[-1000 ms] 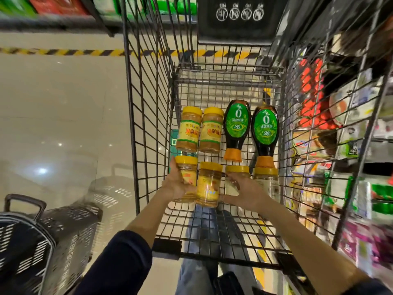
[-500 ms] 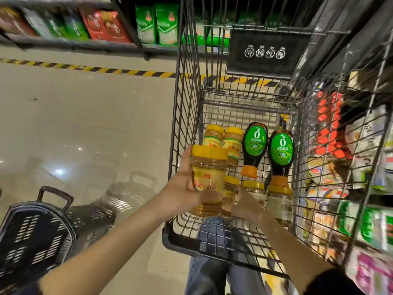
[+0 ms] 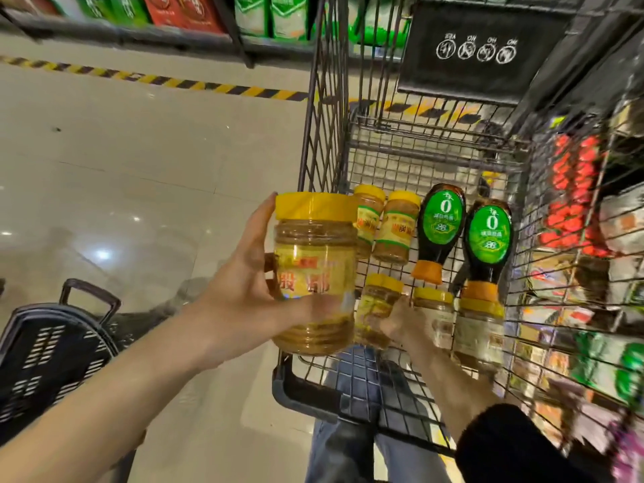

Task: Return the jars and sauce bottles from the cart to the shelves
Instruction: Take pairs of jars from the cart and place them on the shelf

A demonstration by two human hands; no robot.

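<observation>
My left hand (image 3: pixel 240 291) grips a yellow-lidded jar (image 3: pixel 315 270) and holds it upright above the near left corner of the wire cart (image 3: pixel 327 109). Down in the cart, my right hand (image 3: pixel 400 318) is wrapped around a second yellow-lidded jar (image 3: pixel 378 301). Two more jars (image 3: pixel 395 231) lie further in, and two others (image 3: pixel 479 325) lie beside my right hand. Two dark sauce bottles (image 3: pixel 442 224) with green labels and orange caps lie on the cart floor, caps pointing toward me.
Shelves (image 3: pixel 195 15) with green and red packets run along the far side, behind a yellow-black floor stripe (image 3: pixel 174 81). More stocked shelves (image 3: pixel 592 238) stand close on the right, past the cart wall. A black plastic basket (image 3: pixel 48 350) sits on the floor at my left.
My left hand has lifted its jar out of the cart, up and toward me. My right hand has stayed low on the neighbouring jar. The view has tilted up toward the far shelves.
</observation>
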